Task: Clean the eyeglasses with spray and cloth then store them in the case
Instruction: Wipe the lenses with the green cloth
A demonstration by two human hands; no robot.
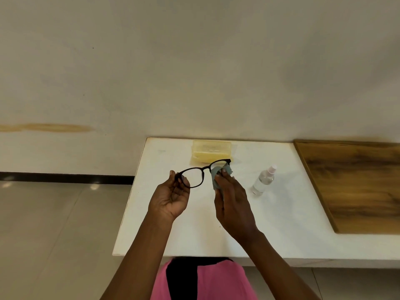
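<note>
Dark-framed eyeglasses point(202, 169) are held up above the white table point(281, 213). My left hand point(171, 195) pinches the frame's left end between thumb and fingertips. My right hand point(232, 202) pinches a grey-blue cloth point(216, 173) around the right lens. A pale yellow translucent case point(211, 149) lies shut at the table's far edge, behind the glasses. A small clear spray bottle point(264, 180) with a pinkish cap stands to the right of my right hand.
A wooden board point(357, 182) covers the table's right part. The table's left edge drops to a tiled floor point(54, 224). A pale wall point(194, 61) rises behind the table.
</note>
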